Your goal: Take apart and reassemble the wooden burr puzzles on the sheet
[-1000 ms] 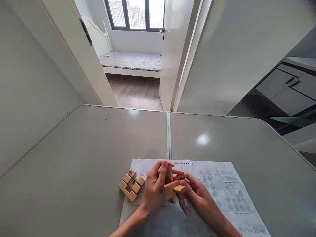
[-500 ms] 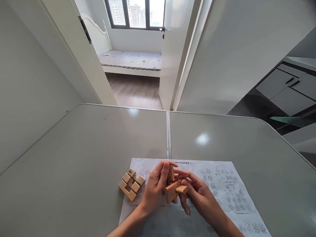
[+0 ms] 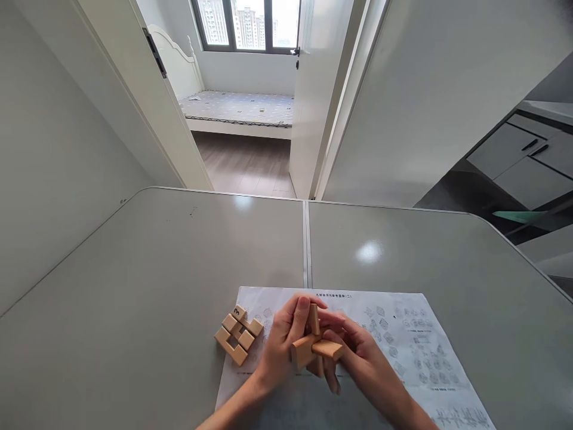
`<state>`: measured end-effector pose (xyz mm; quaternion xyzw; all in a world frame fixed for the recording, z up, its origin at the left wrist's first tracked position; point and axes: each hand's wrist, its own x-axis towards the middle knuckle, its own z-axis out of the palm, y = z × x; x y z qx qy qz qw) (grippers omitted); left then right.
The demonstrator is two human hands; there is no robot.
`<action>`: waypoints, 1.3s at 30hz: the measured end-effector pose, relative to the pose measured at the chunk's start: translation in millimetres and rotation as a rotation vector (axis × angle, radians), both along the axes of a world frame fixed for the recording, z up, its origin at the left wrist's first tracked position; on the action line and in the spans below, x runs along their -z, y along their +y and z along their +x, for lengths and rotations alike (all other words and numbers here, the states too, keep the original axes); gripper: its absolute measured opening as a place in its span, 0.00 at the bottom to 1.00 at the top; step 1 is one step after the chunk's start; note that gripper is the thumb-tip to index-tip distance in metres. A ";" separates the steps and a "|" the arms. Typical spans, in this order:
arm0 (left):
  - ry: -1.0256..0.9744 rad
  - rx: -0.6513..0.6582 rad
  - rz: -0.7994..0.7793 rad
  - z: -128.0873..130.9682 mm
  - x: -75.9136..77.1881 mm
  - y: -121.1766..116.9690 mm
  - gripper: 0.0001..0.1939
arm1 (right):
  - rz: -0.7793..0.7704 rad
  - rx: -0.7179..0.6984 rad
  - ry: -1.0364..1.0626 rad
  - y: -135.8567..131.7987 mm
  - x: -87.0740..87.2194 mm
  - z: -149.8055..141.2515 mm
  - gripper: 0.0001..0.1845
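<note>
- Far left: a grey tabletop (image 3: 156, 286) with a pale trim stretches across the lower part of the view. For directions below, the wooden puzzle in the hands is the centre of the clock.
- At 9 o'clock: a cluster of pale wooden blocks (image 3: 237, 336) lies close together, straddling the left edge of a printed sheet. A black numeral 3 marks its far piece.
- At 11 o'clock, through a doorway: a bed (image 3: 237, 109) with a white headboard and patterned mattress, below a dark-framed window (image 3: 249, 24).
- Between 9 and 10 o'clock, just beside the puzzle: the left hand (image 3: 281, 334), pinching an upright bar near its top, thumb on the near side, other fingers curled behind.
- Centre: the wooden puzzle (image 3: 304, 351), several orange-brown bars crossing one another, held above the sheet between both hands.
- At 12 o'clock, well apart: a white door (image 3: 311, 101), standing open.
- At 3 o'clock: the right hand (image 3: 360, 352), gripping the puzzle's right side, thumb by the bar pointing right. One finger hangs below; the others are partly hidden.
- Beneath the hands and reaching right: the printed sheet (image 3: 425, 340), covered in small line drawings.
- At 2 o'clock, far off: pale cabinets (image 3: 521, 152) with dark handles.
</note>
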<state>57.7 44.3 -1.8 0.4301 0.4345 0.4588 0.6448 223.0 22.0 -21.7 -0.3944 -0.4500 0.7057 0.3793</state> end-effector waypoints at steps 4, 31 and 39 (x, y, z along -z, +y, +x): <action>-0.124 0.121 -0.046 -2.7 0.0 -0.5 0.29 | -0.039 0.054 -0.014 0.8 -0.7 0.7 0.24; 0.070 0.243 0.254 -8.7 7.2 -1.3 0.40 | -0.159 0.267 0.135 7.2 5.7 13.0 0.20; 0.128 0.137 0.283 -8.3 18.9 -4.5 0.39 | 0.100 0.469 -0.290 24.3 0.9 53.9 0.26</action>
